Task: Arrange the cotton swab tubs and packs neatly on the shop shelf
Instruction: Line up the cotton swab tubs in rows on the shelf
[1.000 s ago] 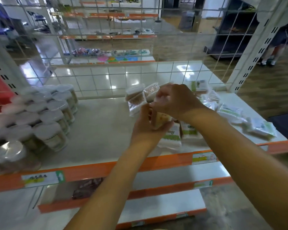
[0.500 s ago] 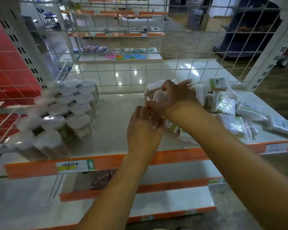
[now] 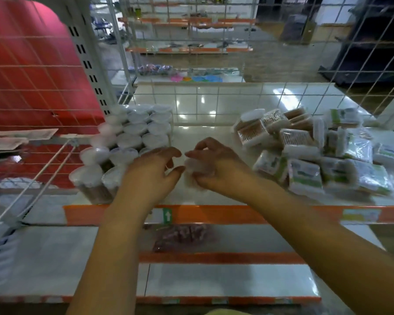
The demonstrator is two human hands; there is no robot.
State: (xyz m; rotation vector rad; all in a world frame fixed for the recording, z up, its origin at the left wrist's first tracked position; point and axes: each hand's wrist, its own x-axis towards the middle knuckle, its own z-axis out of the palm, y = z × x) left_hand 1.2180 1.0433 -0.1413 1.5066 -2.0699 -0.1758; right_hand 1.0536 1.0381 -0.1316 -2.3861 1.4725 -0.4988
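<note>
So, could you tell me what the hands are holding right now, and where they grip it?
The right hand grips a blurred clear pack at its right side; the left hand holds nothing.

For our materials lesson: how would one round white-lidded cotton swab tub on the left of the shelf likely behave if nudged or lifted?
The tubs look like thin clear plastic, so probably stiff yet light. Standing upright on flat bases, one should slide rather than roll; tipped onto its round side, it would likely roll along the shelf.

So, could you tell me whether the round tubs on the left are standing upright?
Upright: the round tubs show their white lids facing up, packed in rows.
</note>
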